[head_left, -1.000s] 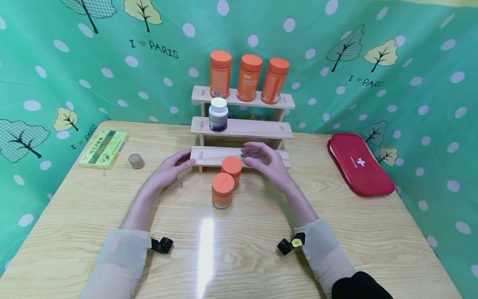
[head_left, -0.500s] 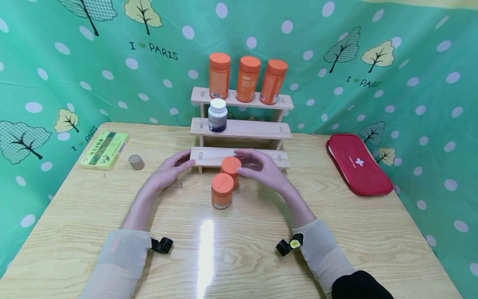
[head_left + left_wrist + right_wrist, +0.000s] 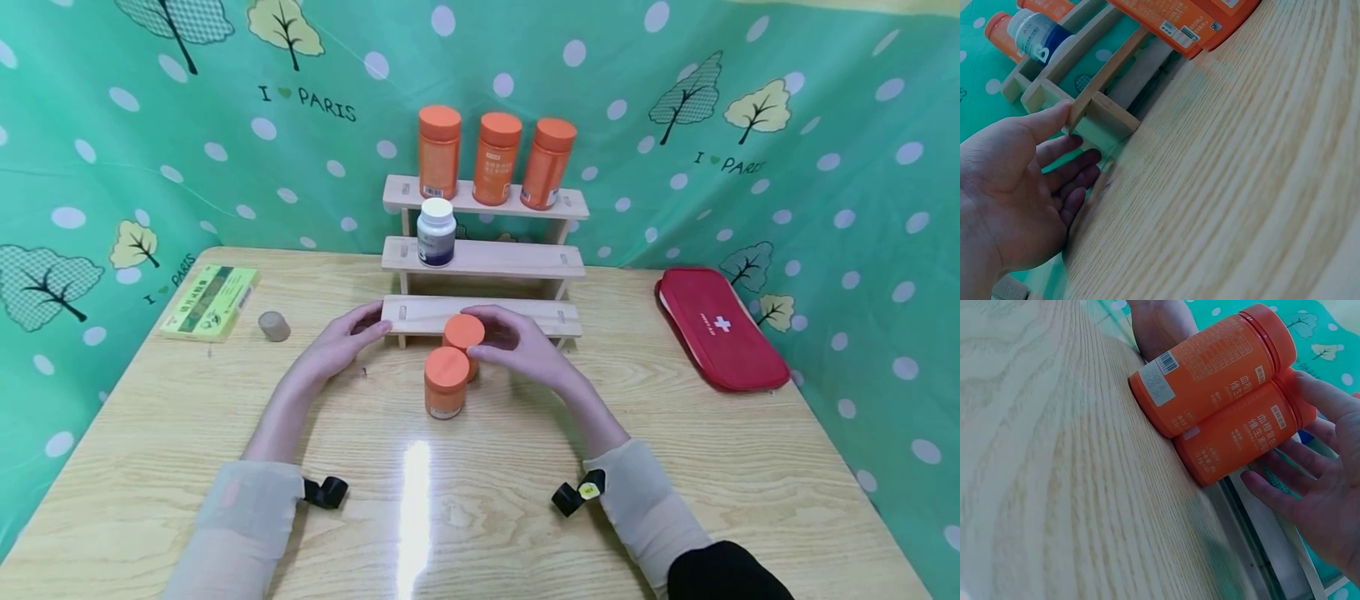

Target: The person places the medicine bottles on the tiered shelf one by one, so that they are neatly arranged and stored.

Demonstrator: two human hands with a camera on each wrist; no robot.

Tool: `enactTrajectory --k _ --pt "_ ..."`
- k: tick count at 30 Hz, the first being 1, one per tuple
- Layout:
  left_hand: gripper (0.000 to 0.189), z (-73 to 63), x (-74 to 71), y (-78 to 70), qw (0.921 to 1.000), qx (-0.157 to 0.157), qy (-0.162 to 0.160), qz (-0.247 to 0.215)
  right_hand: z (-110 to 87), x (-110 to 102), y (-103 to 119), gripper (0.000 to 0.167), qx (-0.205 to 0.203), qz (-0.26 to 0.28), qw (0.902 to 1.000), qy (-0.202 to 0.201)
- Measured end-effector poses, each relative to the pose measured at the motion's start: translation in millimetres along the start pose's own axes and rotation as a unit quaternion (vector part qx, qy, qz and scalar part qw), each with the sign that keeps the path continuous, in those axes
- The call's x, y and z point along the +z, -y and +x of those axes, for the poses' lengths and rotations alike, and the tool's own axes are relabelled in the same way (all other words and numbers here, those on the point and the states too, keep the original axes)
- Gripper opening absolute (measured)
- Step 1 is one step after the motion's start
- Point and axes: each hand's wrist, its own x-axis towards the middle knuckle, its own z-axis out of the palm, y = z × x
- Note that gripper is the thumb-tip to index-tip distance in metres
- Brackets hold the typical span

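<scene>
On the wooden table, front of a 3-tier wooden rack, two orange bottles stood upright, touching each other: rear bottle just before the lowest tier, front bottle nearer the person. R hand reached the rear bottle from its right side; fingers lay slightly spread and gently curved against cap and body, touching but not yet wrapped round it, per wrist view. L hand rested at the rack's lower-left end, thumb on the board edge, other fingers relaxed & apart beneath; it held nothing.

Handling (judged): rigid plastic bottle w/ smooth label, prob. light; tall for its base, so tippable, and a nudge could knock its neighbour. Best taken round mid-body, thumb opposite fingers, below the cap.

Also present: three more orange bottles on top tier, white-capped bottle on middle tier, green box & small cylinder at left, red first-aid pouch at right.
</scene>
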Motion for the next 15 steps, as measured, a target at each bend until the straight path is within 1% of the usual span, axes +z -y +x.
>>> enactTrajectory --k 7,15 --pt "0.074 -1.0 -0.3 0.3 1.0 0.002 -0.001 0.001 0.8 1.2 -1.7 0.049 0.003 -0.001 1.0 0.003" --pt "0.073 -1.6 0.0 0.3 1.0 0.004 0.0 -0.002 0.8 1.7 -0.5 0.048 -0.003 -0.002 0.9999 0.01"
